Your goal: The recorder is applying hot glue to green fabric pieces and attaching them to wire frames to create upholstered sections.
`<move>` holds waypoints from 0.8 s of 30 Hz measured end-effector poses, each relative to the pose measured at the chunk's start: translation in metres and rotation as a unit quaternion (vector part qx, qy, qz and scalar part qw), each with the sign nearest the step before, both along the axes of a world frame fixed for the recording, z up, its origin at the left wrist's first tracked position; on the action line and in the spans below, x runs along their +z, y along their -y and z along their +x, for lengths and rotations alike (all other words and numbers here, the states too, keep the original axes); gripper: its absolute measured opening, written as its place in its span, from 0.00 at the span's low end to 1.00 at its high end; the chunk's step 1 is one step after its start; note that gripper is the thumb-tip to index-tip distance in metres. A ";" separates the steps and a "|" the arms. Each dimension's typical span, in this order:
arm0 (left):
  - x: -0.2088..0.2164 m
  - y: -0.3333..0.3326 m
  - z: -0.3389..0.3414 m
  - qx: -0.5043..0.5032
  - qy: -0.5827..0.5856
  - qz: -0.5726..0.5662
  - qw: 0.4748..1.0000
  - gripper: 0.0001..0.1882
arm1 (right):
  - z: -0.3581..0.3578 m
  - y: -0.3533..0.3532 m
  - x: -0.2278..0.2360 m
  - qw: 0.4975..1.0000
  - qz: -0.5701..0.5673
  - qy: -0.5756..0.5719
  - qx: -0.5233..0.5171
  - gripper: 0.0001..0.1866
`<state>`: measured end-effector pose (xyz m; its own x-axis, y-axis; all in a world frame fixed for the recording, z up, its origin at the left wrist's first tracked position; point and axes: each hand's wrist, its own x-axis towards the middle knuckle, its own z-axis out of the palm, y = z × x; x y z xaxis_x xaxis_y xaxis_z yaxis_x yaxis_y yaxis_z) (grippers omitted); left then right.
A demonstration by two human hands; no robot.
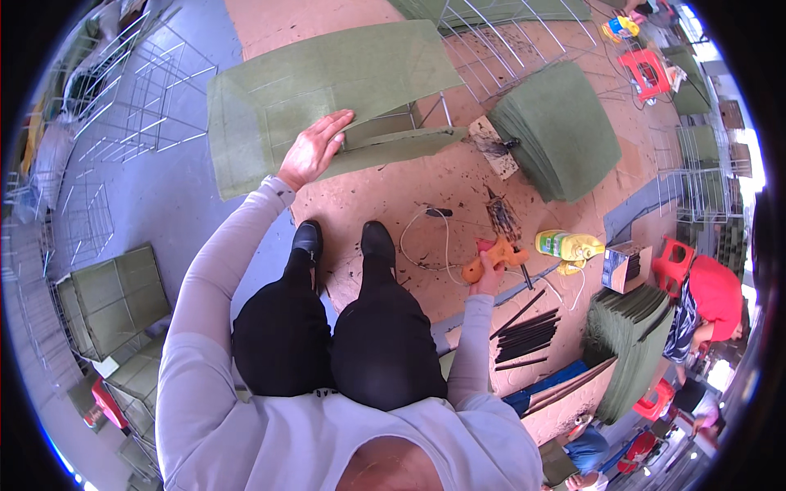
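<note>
My left hand [309,151] lies with its fingers stretched out along the near edge of a translucent green sheet [360,69]. The sheet rests over a wire frame [443,108], which shows partly through it. A lower green panel [393,149] runs along the frame's near side. On the right, my right hand [489,274] is closed around an orange glue gun [509,253], with a pale cord [403,237] looping on the cardboard beside it. Several black glue sticks [524,340] lie to the right of that hand.
A stack of green sheets [565,131] stands on the cardboard [352,196], near a dark-smeared board [494,147]. A yellow bottle [565,245] lies at right, beside a small box [624,268]. Wire frames [155,98] fill the left. People sit at far right, one in red [716,299].
</note>
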<state>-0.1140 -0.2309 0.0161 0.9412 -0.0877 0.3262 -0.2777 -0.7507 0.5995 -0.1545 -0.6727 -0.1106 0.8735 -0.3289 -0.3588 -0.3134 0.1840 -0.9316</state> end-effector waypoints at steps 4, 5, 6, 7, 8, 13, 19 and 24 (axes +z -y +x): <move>0.002 0.001 0.000 0.009 0.002 -0.010 1.000 0.20 | 0.010 -0.021 0.058 0.936 0.344 0.015 0.079 0.30; 0.003 0.003 0.000 0.007 0.004 -0.016 1.000 0.20 | 0.016 -0.026 0.062 0.896 0.424 -0.009 0.131 0.30; 0.004 0.005 0.001 0.007 0.006 -0.022 1.000 0.20 | 0.020 -0.032 0.060 0.897 0.422 -0.010 0.132 0.30; 0.003 0.007 0.002 0.008 0.006 -0.023 1.000 0.20 | 0.024 -0.042 0.056 0.907 0.369 0.008 0.202 0.31; 0.002 0.006 0.001 0.008 0.004 -0.028 1.000 0.20 | 0.026 -0.058 0.055 0.908 0.317 0.024 0.272 0.31; 0.002 0.005 -0.001 0.017 -0.002 -0.053 0.998 0.20 | 0.015 -0.142 0.070 0.862 0.346 -0.090 0.360 0.24; 0.001 0.003 0.000 0.030 0.009 -0.072 0.997 0.20 | 0.008 -0.180 0.078 0.856 0.374 -0.062 0.352 0.16; 0.000 0.003 0.001 0.029 0.009 -0.058 0.998 0.19 | 0.010 -0.186 0.075 0.861 0.355 -0.062 0.359 0.12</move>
<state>-0.1127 -0.2341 0.0165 0.9379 0.0055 0.3470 -0.2470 -0.6918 0.6785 -0.1442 -0.4864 -0.0351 0.7016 0.6199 -0.3514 -0.6721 0.4118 -0.6153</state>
